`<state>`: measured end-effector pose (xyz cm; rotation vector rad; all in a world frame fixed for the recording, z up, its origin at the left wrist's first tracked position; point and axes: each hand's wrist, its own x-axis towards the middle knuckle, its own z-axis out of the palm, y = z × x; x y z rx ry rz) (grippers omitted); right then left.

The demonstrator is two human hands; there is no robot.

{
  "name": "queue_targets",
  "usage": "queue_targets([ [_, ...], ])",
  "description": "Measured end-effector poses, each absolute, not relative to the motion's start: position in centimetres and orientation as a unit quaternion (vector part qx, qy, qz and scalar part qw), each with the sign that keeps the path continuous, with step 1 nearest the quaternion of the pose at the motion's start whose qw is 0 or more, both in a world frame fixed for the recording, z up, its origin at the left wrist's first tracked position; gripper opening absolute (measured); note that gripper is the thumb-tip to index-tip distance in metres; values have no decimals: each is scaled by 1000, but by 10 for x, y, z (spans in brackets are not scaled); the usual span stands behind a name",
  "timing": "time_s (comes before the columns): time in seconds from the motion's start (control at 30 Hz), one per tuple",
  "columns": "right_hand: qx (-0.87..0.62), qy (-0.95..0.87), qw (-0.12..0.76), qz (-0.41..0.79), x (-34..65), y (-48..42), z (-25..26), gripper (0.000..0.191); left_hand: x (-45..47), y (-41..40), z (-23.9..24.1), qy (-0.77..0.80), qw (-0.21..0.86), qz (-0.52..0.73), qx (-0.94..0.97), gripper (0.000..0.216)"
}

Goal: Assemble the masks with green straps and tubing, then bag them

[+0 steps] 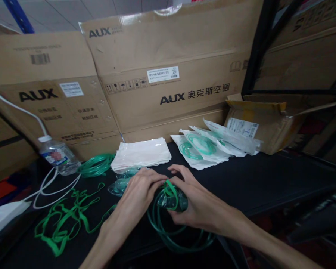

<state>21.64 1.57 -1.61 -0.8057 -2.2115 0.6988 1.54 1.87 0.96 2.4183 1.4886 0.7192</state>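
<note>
The mask (175, 201), clear plastic with a green strap across it, sits between the two hands just above the near table edge. The left hand (140, 192) covers its left side, fingers curled down onto the strap. The right hand (197, 203) cups its right side and underside, thumb and forefinger reaching over the top toward the left fingertips. Both hands are closed around the mask and touch each other above it.

A coil of green tubing (170, 235) hangs from the mask, looping below both hands and over the table edge.

Just left of the left hand lies a second clear mask (119, 185). Further left, loose green straps (63, 220) are spread on the black table (268, 183). Beyond the left hand lie a stack of empty bags (141, 153) and another tubing coil (96, 164), with a water bottle (57, 155) beside it. Beyond the right hand lie sealed packets (212, 144), each holding green tubing. Cardboard boxes (168, 67) stand behind everything.
</note>
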Motion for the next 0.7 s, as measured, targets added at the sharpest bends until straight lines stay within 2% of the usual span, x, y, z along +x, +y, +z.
queue_targets([
  [0.1, -298, -859, 299, 290, 212, 18, -13, 53, 22, 25, 16, 520, 156, 279, 792, 14],
  [0.2, -321, -844, 304, 304, 209, 21, -11, 47, 23, 28, 19, 517, 210, 306, 771, 12],
  [0.33, -355, -803, 343, 334, 213, 25, -10, 23, 16, 14, 15, 559, 151, 320, 750, 29],
  [0.43, -357, -765, 369, 389, 216, 27, -13, 18, 11, -2, 7, 568, 128, 286, 761, 37],
  [0.53, -353, -727, 395, 437, 217, 28, -17, 20, 9, -12, -1, 563, 132, 232, 782, 36],
  [0.7, -369, -674, 423, 481, 219, 31, -27, 43, 17, -10, -6, 568, 122, 177, 794, 40],
])
